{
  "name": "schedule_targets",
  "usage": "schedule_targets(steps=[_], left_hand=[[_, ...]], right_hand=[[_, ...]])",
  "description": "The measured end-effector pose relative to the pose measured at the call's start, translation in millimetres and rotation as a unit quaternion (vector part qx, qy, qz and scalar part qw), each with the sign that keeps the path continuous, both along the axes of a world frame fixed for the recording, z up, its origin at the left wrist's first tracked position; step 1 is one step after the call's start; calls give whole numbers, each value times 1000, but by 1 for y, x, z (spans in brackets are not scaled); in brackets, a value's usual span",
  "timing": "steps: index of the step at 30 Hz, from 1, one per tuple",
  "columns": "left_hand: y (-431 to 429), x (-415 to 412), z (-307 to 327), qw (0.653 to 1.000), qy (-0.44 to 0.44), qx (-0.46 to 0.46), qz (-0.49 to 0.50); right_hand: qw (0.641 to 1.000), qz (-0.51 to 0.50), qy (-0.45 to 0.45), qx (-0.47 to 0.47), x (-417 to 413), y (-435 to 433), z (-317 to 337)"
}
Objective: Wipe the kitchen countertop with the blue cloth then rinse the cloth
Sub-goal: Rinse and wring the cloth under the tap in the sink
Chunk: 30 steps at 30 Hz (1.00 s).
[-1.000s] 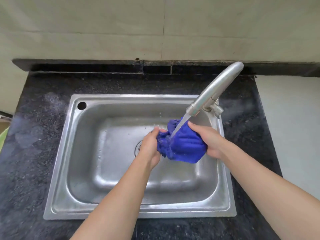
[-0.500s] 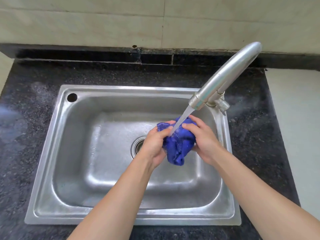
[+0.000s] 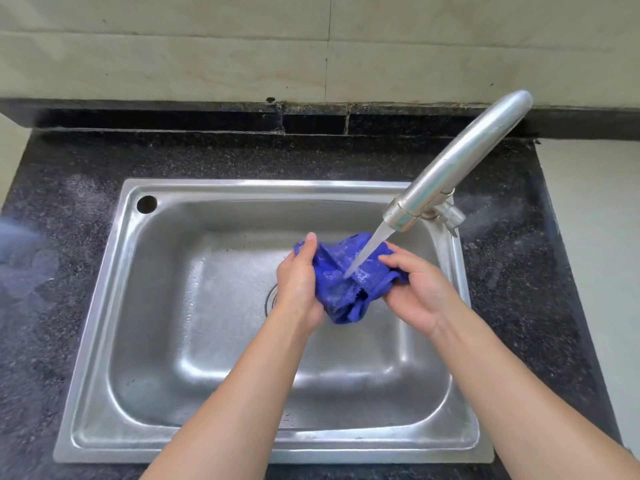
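Both hands hold the blue cloth (image 3: 346,282) bunched between them above the sink (image 3: 104,341). The left hand (image 3: 299,285) grips its left side, thumb pointing up along the edge and fingers hidden behind the fabric, while the right hand (image 3: 420,292) curls its fingers into the right side. A stream of water (image 3: 367,252) from the tap (image 3: 460,161) lands on the top of the bundle, which looks soaked and dark, with a loose fold hanging down over the basin near the drain (image 3: 272,299). Around the sink, the dark speckled countertop (image 3: 69,306) shows pale hazy patches on both sides; whether these are damp wipe marks I cannot tell. Judging from this, the wiping part seems done and the rinse is well under way. What remains is probably working the water through the cloth, squeezing it out and turning the tap off, none of which looks done yet
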State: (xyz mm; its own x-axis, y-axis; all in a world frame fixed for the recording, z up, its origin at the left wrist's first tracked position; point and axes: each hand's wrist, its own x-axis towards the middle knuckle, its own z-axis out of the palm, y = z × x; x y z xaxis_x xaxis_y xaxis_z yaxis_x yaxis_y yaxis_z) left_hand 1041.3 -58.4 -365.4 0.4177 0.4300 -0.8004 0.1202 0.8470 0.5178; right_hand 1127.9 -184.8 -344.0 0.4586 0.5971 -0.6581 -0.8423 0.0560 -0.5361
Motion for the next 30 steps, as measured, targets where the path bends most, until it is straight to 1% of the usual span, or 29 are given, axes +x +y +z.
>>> schedule_targets(steps=[1,3,4,6,8,9,11,13,15,18,19,20,21,22,23,24,25,26,27,28,29,30], left_hand=[[-4,1,-2,999,15,0,-33],[-12,1,1,994,5,-42,-102],[-15,1,2,992,-1,-50,-118],[-15,2,-2,993,-18,-28,-113],[-12,4,-4,997,-32,8,-68],[-10,5,-5,998,-34,20,-46],[-4,10,-7,999,-10,42,2],[3,11,-11,998,-1,52,28],[1,10,-6,999,-14,48,3],[-11,5,-3,997,-38,40,-50],[-12,5,-3,998,-28,36,-41],[-8,6,-5,999,-4,29,-19],[-1,7,-10,999,30,23,8],[2,8,-15,998,58,19,21],[1,8,-17,997,72,20,18],[-6,9,-15,997,68,27,1],[-18,10,-13,997,55,44,-26],[-30,10,-13,996,41,63,-48],[-39,10,-14,995,31,77,-60],[-40,11,-16,994,41,82,-64],[-32,11,-19,993,65,75,-57],[-19,12,-23,994,81,55,-39]], right_hand=[[1000,-11,-8,9,2,3,1],[999,-30,-22,28,3,12,4],[999,-34,-35,22,3,14,4],[995,-22,-88,-35,3,14,2],[982,11,-146,-117,0,10,-3],[979,28,-146,-137,-4,7,-7],[977,55,-141,-147,-15,5,-10],[972,79,-165,-150,-27,13,-5],[968,74,-167,-171,-25,28,-6],[968,19,-135,-211,-7,43,-14],[960,13,-165,-225,-8,44,-16],[946,18,-216,-241,-15,44,-15],[933,29,-268,-239,-28,43,-14],[928,52,-301,-215,-44,42,-10],[923,72,-322,-197,-56,41,-9],[911,74,-346,-213,-58,42,-10],[892,53,-370,-256,-48,44,-20],[870,21,-381,-312,-31,47,-29],[858,-6,-381,-345,-16,50,-36],[852,-10,-383,-356,-12,54,-39],[852,-1,-391,-347,-18,55,-39],[863,21,-392,-317,-35,56,-34]])
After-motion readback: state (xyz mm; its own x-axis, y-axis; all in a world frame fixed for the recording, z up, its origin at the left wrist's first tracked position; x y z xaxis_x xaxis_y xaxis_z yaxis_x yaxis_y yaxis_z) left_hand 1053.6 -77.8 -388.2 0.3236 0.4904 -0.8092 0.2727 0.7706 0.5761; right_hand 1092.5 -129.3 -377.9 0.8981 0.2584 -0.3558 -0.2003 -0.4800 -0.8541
